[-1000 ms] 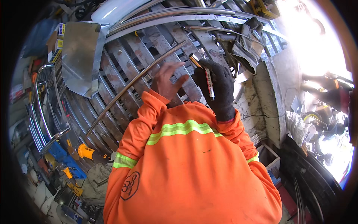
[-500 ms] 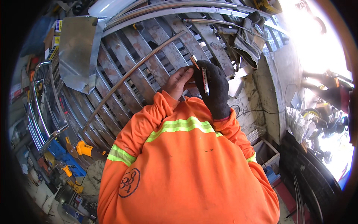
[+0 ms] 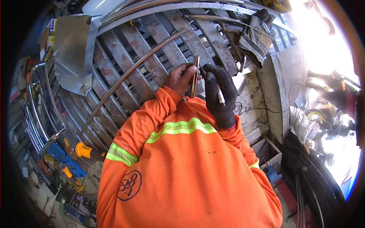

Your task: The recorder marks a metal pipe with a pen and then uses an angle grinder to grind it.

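My bare left hand (image 3: 178, 79) grips a short, shiny metal tube (image 3: 195, 72) between thumb and fingers, close to my chest. The tube stands nearly upright, its upper end showing above the thumb. Just to the right, my right hand (image 3: 226, 85) wears a black work glove and is closed around a slim white marker pen (image 3: 220, 95). The pen's rear part sticks out below the fingers; its tip is hidden. A small gap parts the glove from the tube. Beyond both hands, a long, slightly curved metal tube (image 3: 133, 68) lies across a slatted metal bench (image 3: 110, 47).
A bent metal sheet (image 3: 72, 57) sits on the bench's left side, above chromed tube frames (image 3: 34, 102). Yellow angle grinders (image 3: 83, 151) are at the lower left. Dark gloves or cloth (image 3: 254, 38) lie at the far right, near a concrete block (image 3: 279, 98).
My hands have moved apart slightly. The short tube has turned upright into view in my left hand, and the marker has tilted and dropped lower in my right hand.
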Demonstrator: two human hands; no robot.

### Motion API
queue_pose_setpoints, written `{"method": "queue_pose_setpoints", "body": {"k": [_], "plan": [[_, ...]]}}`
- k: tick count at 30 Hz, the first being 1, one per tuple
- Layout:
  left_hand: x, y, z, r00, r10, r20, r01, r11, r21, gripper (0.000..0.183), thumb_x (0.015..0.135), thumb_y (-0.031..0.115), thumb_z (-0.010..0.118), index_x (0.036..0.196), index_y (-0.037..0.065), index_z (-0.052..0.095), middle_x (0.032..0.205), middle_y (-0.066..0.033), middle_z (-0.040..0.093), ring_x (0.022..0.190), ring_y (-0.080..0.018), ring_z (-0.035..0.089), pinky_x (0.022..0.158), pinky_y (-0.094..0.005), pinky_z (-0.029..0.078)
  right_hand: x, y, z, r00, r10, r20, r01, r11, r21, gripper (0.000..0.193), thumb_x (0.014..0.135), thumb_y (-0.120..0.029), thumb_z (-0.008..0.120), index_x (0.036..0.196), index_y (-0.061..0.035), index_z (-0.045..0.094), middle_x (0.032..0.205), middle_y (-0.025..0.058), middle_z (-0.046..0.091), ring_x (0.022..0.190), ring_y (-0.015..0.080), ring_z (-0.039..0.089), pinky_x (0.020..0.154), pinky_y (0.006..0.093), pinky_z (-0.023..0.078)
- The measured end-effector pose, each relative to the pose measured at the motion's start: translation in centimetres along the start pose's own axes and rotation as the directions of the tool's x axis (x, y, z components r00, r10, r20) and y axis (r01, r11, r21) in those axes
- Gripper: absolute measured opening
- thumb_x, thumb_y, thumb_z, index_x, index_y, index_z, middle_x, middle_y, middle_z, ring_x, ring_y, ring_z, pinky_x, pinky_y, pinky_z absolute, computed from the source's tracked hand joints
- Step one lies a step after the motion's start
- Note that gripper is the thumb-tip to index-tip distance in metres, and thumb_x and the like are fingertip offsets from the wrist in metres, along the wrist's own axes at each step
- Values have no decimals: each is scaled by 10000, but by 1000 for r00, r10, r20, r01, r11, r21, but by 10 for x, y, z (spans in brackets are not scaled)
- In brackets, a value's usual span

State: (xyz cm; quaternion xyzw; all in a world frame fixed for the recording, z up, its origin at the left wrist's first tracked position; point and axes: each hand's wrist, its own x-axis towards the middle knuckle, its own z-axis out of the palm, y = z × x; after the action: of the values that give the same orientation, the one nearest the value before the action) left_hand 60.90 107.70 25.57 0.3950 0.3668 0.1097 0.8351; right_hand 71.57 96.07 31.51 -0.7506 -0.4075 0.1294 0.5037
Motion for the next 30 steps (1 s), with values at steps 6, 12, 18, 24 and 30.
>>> {"method": "queue_pose_setpoints", "body": {"k": [6,12,18,24,30], "plan": [[1,-7,-1,999,32,2,-32,998,58,388,1063,316,602,1232,-32,635,981,-64,712,837,-111,673,774,-257,554,3,-7,15,970,244,-16,-233,942,243,199,979,-40,688,1155,42,645,1065,119,701,946,177,687,853,306,539],[3,-12,0,994,112,-15,-108,979,175,381,1081,317,588,1253,-19,640,964,-14,701,825,-50,605,733,-231,501,4,-1,16,985,173,4,-173,982,76,211,959,-85,739,1133,-1,653,1026,124,697,911,191,695,803,316,547],[2,-11,0,995,101,-10,-97,976,196,393,1084,311,585,1273,-30,635,996,-29,714,862,-59,621,763,-232,502,8,1,17,990,142,-25,-142,990,-1,231,951,-112,749,1141,-14,661,1023,143,701,891,257,721,784,346,561],[1,-11,2,992,123,-25,-117,976,183,428,1078,336,596,1271,-44,630,1051,-62,725,931,-88,647,829,-248,513,8,3,17,987,154,-35,-155,988,-19,236,955,-149,748,1140,-21,676,1038,154,706,906,294,734,779,365,569],[3,-16,-1,993,116,-4,-113,979,168,446,1075,350,602,1273,-49,628,1053,-66,729,932,-84,649,825,-246,515,7,6,19,994,93,-58,-95,995,-26,232,982,-208,721,1121,-34,656,982,163,695,856,347,719,732,401,559]]}}
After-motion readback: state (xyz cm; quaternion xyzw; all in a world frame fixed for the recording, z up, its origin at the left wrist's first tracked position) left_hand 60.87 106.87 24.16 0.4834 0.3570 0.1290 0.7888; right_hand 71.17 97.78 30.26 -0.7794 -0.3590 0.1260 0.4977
